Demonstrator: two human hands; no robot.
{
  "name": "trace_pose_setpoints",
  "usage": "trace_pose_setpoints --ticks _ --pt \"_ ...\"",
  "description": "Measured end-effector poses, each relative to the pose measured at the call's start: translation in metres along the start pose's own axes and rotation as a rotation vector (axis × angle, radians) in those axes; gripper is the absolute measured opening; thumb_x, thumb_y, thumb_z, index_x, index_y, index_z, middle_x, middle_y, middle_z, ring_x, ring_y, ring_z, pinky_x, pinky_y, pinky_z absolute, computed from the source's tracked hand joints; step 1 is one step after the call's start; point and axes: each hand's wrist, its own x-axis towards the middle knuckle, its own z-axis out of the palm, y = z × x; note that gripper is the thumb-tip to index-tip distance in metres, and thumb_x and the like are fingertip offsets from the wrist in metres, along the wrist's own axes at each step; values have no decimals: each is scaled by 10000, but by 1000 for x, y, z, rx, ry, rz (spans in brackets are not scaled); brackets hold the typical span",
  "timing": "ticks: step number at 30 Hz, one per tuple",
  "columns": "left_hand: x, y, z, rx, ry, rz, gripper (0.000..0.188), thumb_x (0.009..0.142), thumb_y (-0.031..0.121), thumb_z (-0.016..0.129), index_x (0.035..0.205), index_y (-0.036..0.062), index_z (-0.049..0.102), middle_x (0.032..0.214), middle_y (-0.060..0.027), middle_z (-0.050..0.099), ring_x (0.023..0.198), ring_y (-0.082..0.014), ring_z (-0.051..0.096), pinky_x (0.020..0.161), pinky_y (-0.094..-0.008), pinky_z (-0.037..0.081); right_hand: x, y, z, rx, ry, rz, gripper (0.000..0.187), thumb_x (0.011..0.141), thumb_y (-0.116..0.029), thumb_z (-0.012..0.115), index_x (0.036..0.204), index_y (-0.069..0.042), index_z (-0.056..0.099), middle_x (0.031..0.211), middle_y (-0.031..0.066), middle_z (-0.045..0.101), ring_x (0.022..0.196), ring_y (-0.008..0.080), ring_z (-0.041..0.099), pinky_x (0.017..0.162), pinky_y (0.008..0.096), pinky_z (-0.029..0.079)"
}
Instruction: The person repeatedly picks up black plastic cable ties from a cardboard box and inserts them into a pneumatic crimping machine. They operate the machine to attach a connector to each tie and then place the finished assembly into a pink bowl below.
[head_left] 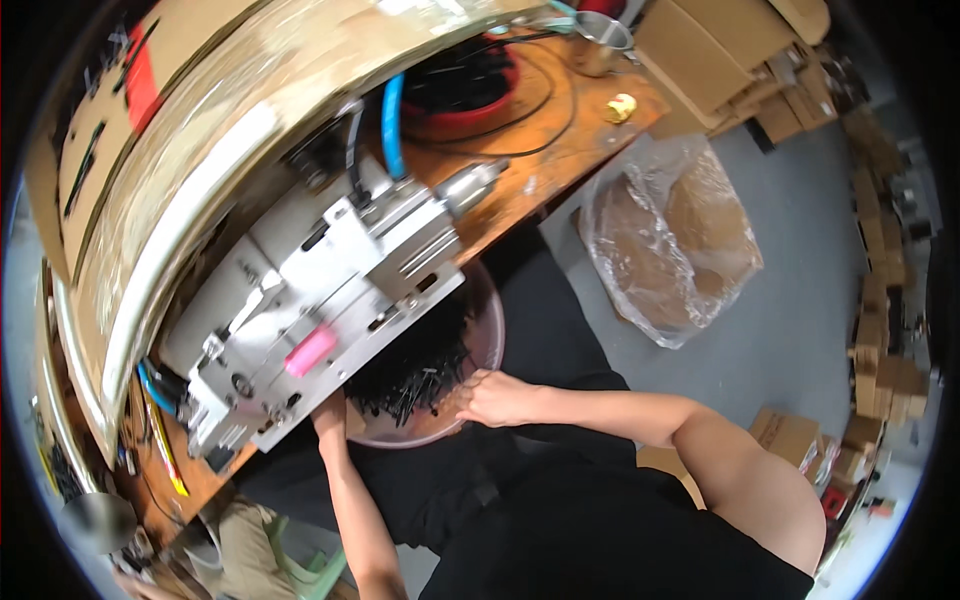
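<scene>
A translucent pinkish basin (490,325) rests at my lap, tucked partly beneath the front edge of a silver metal machine (335,245). Inside it lies a heap of thin black parts (410,375), too small to name. My right hand (495,398) is at the basin's right rim with its fingers curled; what they hold, if anything, is hidden. My left hand (330,412) reaches to the basin's left side, its fingers out of sight under the machine's metal plate. A bright pink block (310,350) sits on that plate.
The machine stands on a wooden bench (540,180) with a red tub (470,120) of black parts, a metal cup (598,45) and a gold-coloured piece (620,108). A plastic-lined carton (670,240) is on the floor at right. Cardboard boxes (725,50) stand beyond it.
</scene>
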Motion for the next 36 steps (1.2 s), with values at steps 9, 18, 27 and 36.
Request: trace_pose_setpoints --ticks 9,18,27,36 --pt "-4 17 -2 -76 73 6 319 927 212 587 1191 42 642 1193 -177 648 1131 -361 586 995 -472 408 -13 -1 -6 99 46 34 352 945 -294 550 1088 13 646 1112 171 672 1036 284 639 913 373 465" --pt "-22 -116 91 237 422 -11 371 875 263 590 1187 64 608 1185 -169 621 1104 -375 578 961 -470 439 -8 18 6 63 78 -192 512 831 -254 672 1296 -65 571 1318 62 599 1154 228 594 941 366 461" --pt "-76 -25 -21 -182 161 -50 329 859 122 603 1178 42 594 1075 -226 610 1025 -437 557 931 -499 454 -16 12 -42 34 21 -215 374 920 -267 614 1224 -50 623 1265 116 621 1185 297 573 1006 397 453" --pt "-38 44 -315 -600 -266 627 314 937 112 612 1244 47 619 1091 -109 682 995 -236 650 884 -350 510 62 -42 -387 207 307 -255 90 871 -79 672 939 -20 672 866 106 674 802 262 662 720 352 529"
